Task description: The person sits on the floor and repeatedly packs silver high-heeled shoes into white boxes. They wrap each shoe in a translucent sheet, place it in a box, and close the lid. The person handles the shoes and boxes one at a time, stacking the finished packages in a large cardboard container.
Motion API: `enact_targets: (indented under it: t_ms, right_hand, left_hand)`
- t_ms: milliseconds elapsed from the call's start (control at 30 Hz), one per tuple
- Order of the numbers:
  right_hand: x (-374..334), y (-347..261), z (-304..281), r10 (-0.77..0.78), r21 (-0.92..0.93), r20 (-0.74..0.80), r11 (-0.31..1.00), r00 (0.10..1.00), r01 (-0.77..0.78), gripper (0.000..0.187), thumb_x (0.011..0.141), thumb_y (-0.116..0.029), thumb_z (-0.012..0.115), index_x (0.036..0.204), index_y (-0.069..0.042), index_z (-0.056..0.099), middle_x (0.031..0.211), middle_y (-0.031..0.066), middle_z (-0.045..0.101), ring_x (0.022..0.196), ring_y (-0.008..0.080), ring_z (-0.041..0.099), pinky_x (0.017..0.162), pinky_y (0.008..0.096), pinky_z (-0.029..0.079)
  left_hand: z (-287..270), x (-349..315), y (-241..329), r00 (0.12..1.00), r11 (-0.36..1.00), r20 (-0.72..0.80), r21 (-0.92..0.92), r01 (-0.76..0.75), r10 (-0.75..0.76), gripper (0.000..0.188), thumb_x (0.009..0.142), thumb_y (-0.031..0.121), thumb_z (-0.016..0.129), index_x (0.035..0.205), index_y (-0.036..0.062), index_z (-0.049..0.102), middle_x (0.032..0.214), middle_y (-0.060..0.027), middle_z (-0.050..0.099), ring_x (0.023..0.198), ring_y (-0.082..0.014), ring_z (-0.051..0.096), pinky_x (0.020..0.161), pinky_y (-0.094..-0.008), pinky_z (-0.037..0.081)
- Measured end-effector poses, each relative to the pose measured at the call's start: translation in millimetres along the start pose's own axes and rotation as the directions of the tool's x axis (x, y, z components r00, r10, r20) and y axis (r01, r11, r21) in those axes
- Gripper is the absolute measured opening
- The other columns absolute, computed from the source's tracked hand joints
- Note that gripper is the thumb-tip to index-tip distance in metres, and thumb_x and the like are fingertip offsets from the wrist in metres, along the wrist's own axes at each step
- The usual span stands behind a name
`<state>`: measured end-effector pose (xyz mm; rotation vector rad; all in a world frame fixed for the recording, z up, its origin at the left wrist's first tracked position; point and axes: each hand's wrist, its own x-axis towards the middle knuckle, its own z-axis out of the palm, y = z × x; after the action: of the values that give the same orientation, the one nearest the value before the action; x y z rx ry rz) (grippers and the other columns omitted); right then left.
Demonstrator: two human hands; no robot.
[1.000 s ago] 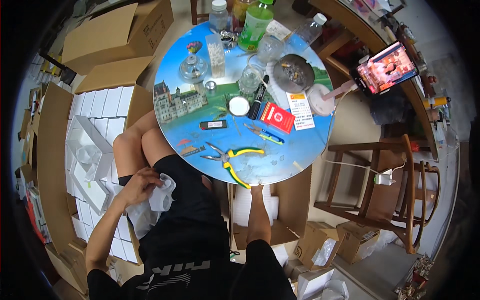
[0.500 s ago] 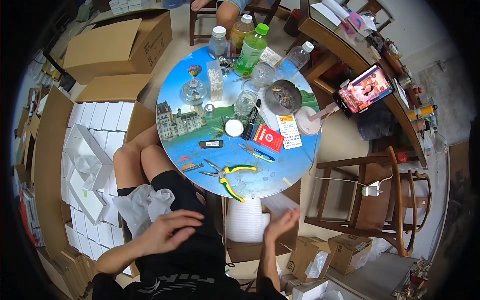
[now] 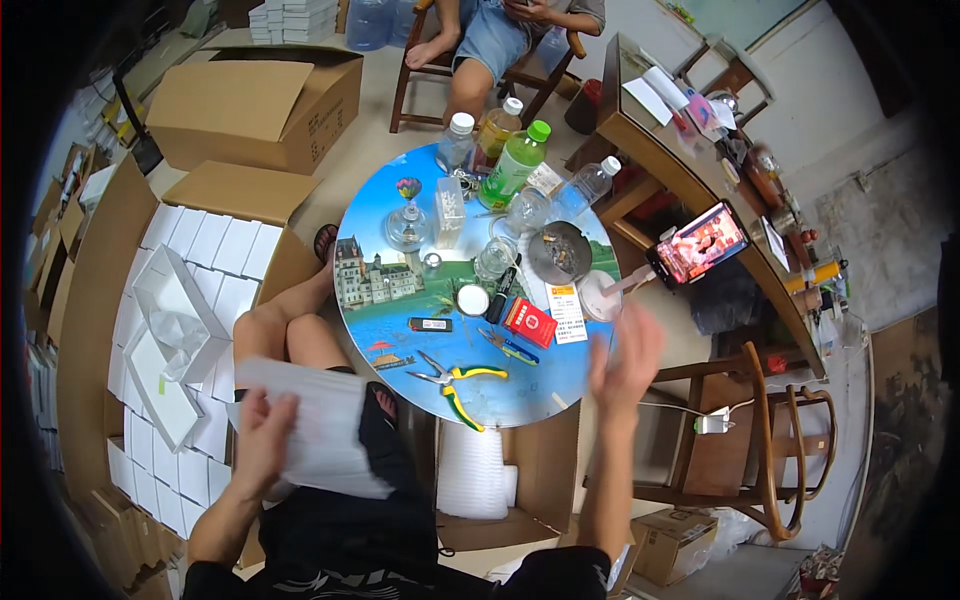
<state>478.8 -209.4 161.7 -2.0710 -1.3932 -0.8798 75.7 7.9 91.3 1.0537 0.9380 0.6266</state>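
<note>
My left hand (image 3: 262, 440) is closed on the near left edge of a thin white translucent foam sheet (image 3: 330, 425), which hangs over my lap. At the right edge of the round table (image 3: 420, 385), my right hand (image 3: 628, 360) is raised and blurred by motion. Its thumb and fingers look apart, with nothing visible between them. Nearest to it on the table are a phone stand's white base (image 3: 600, 295), a printed slip (image 3: 567, 315) and a red box (image 3: 530, 322). Yellow-green pliers (image 3: 455, 377) lie by the front edge, with small snips (image 3: 510, 347) behind them.
A carton of white boxes (image 3: 215, 295) stands at my left. Below the table sits an open carton (image 3: 545, 475) with a roll of white foam (image 3: 472, 475). Bottles (image 3: 515, 165), an ashtray (image 3: 560, 252) and a glass burner (image 3: 408, 228) crowd the tabletop. Another person (image 3: 495, 45) sits beyond.
My right hand has moved up from beside the lower carton, where it held a translucent sheet. My left hand, formerly over my lap by a crumpled plastic bag, now grips a sheet. The view has shifted.
</note>
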Motion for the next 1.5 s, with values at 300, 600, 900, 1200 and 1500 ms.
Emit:
enact_targets:
  t_ms: [300,600,900,1200,1500]
  right_hand:
    - [23,99,0,-0.098,-0.560,0.005,0.824,0.995,0.084,0.043,0.087,-0.036,0.067,0.123,-0.012,0.063,0.135,0.0065,0.057,0.126,0.0309,0.049,0.109,0.0510,0.030]
    - [66,24,-3,-0.118,-0.391,-0.203,0.920,0.972,0.030,0.032,0.088,-0.018,0.069,0.117,-0.006,0.064,0.127,0.0162,0.060,0.121,0.0361,0.053,0.103,0.0495,0.038]
    - [-35,-324,92,-0.470,0.710,0.573,0.694,0.671,-0.120,0.065,0.087,-0.038,0.070,0.134,0.001,0.050,0.141,0.0251,0.046,0.133,0.0422,0.040,0.110,0.0570,0.028]
    - [-94,-351,166,-0.412,0.469,0.864,0.868,0.290,-0.165,0.067,0.090,-0.044,0.062,0.137,0.001,0.047,0.118,0.0219,0.062,0.112,0.0390,0.057,0.100,0.0530,0.037]
    - [-109,-349,151,-0.214,0.370,0.822,0.905,0.527,-0.210,0.051,0.084,-0.030,0.071,0.122,0.000,0.056,0.114,0.0201,0.055,0.109,0.0407,0.054,0.089,0.0490,0.046]
  left_hand:
    - [-64,-9,27,0.930,0.950,-0.287,0.274,-0.151,0.230,0.065,0.096,0.001,0.050,0.156,0.0165,0.028,0.085,0.0003,0.060,0.062,-0.0017,0.045,0.053,-0.0184,0.035]
    - [-126,-1,18,0.903,0.897,-0.368,0.440,-0.040,0.220,0.043,0.096,0.009,0.055,0.138,0.0016,0.054,0.107,-0.0028,0.069,0.074,-0.0049,0.048,0.065,-0.0204,0.038]
    - [-244,113,62,0.687,0.771,-0.529,0.633,-0.072,0.499,0.071,0.078,0.018,0.070,0.143,0.0006,0.047,0.137,-0.0156,0.059,0.062,-0.0133,0.058,0.072,-0.0303,0.052]
    - [-329,201,15,0.762,0.774,-0.552,0.624,0.109,0.338,0.082,0.071,0.019,0.076,0.142,-0.0063,0.045,0.127,-0.0275,0.060,0.103,-0.0293,0.066,0.091,-0.0348,0.051]
    - [-333,225,-28,0.845,0.506,-0.502,0.785,0.357,0.182,0.060,0.058,0.027,0.081,0.107,-0.0018,0.062,0.099,-0.0232,0.070,0.092,-0.0388,0.069,0.079,-0.0443,0.057]
